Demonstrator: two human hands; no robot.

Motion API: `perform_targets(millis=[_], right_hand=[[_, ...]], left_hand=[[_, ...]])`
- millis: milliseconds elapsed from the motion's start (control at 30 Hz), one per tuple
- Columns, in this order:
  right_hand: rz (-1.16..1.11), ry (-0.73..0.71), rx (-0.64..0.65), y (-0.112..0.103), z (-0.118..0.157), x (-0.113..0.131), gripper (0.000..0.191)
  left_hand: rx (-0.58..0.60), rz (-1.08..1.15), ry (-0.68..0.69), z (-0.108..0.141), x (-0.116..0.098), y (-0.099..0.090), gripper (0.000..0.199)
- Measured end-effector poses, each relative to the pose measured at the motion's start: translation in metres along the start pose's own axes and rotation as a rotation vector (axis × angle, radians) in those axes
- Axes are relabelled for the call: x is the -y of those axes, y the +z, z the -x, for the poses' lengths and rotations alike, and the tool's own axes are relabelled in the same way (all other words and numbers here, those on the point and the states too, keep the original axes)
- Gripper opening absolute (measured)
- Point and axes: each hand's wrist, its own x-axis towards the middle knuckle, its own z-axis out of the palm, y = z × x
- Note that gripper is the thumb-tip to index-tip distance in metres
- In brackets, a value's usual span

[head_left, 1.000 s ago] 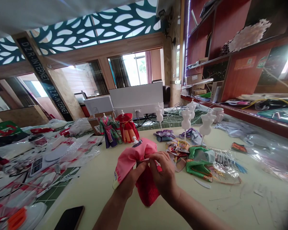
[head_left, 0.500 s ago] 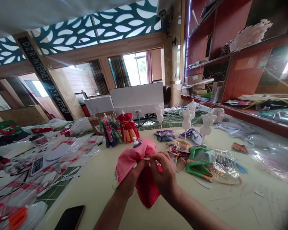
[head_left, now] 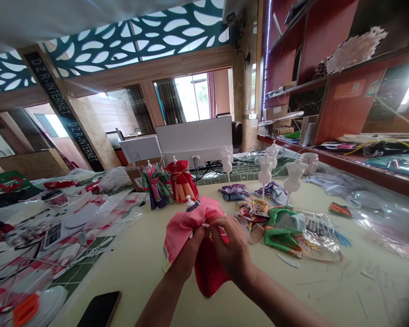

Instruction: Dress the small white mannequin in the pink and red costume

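Observation:
Both my hands are raised above the pale table (head_left: 313, 286), pinching a small pink doll garment (head_left: 186, 227). It is fitted over a miniature white dress form, whose small knob (head_left: 190, 200) shows above the cloth. My left hand (head_left: 187, 254) grips the garment's near side. My right hand (head_left: 230, 247) pinches its front edge, with a dark pink skirt (head_left: 209, 272) hanging below. My fingers hide the place where they meet the cloth.
Two dressed doll costumes (head_left: 167, 184) stand just beyond my hands. Several white dress forms (head_left: 265, 170) stand behind a heap of colourful fabric scraps (head_left: 279, 231). Plastic bags and packaging (head_left: 98, 213) cover the left side, and a phone (head_left: 100, 309) lies at the near left.
My hands have drawn slightly closer together on the pink garment. Its lower left edge has shifted a little to the right, and the gathered cloth has tightened around the dress form.

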Motion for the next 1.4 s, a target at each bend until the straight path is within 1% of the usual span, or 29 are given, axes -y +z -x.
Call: perform_targets(millis=[67, 167, 233, 400, 700, 867, 967, 1067, 1233, 1400], right_hand=[[-0.008, 0.010, 0.016, 0.000, 0.000, 0.000, 0.012], [-0.011, 0.033, 0.031, -0.001, -0.001, 0.000, 0.012], [-0.009, 0.044, 0.033, -0.002, -0.003, 0.000, 0.012], [0.001, 0.083, 0.048, -0.004, -0.006, -0.002, 0.011], [-0.027, 0.135, 0.136, -0.005, -0.013, -0.007, 0.011], [-0.033, 0.151, 0.150, -0.006, -0.016, -0.008, 0.012], [-0.061, 0.231, 0.175, -0.007, -0.016, -0.009, 0.010], [-0.091, 0.321, 0.197, -0.009, -0.018, -0.010, 0.015], [-0.082, 0.409, 0.278, -0.013, -0.024, -0.009, 0.015], [-0.099, 0.478, 0.322, -0.017, -0.028, -0.008, 0.021]], left_hand=[[0.008, 0.001, 0.007, 0.000, 0.000, -0.001, 0.016], [-0.021, -0.005, 0.062, 0.000, -0.002, 0.000, 0.013], [-0.052, -0.006, 0.094, 0.001, -0.003, 0.000, 0.015], [-0.076, -0.011, 0.090, 0.004, -0.006, 0.003, 0.021], [-0.062, -0.051, 0.107, 0.004, -0.004, 0.001, 0.019], [-0.047, -0.040, 0.137, 0.005, -0.005, 0.002, 0.019], [-0.044, -0.014, 0.115, 0.005, -0.005, 0.001, 0.017], [-0.026, 0.010, 0.094, 0.005, -0.005, 0.001, 0.023], [-0.004, 0.017, 0.077, 0.008, -0.009, 0.002, 0.024], [-0.001, 0.053, 0.025, 0.009, -0.010, 0.003, 0.029]])
